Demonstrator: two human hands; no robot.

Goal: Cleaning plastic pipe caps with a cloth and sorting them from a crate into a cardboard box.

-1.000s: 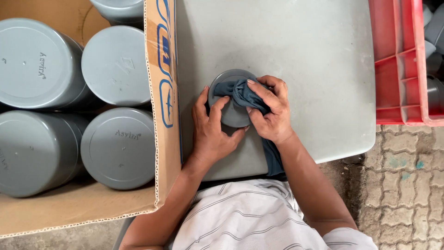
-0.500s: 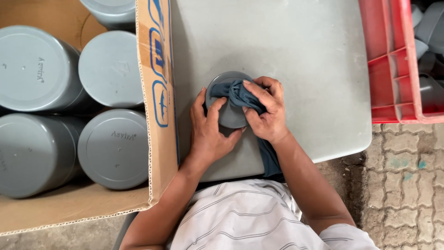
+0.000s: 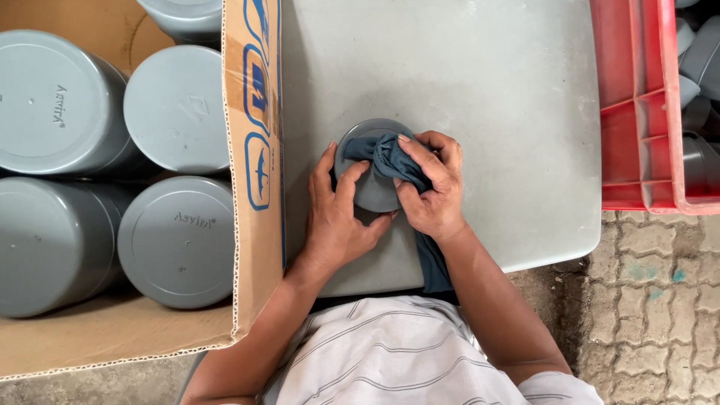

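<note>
Pressing a blue cloth (image 3: 390, 159) onto a grey cap (image 3: 367, 191), the right hand (image 3: 431, 191) has its fingers clamped on the cloth; the left hand (image 3: 337, 217), at 9 o'clock, grips the cap on the desk (image 3: 465, 75).

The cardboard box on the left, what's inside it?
Inside the cardboard box lie big grey round caps, five showing, flat faces up. Whatever is beneath them is covered. Beside it, the left hand steadies a smaller grey cap while the right hand presses a blue cloth on it.

Matt grey plastic cap (image 3: 373, 191); soft blue cloth (image 3: 397, 161); corrugated cardboard box (image 3: 255, 150).
</note>
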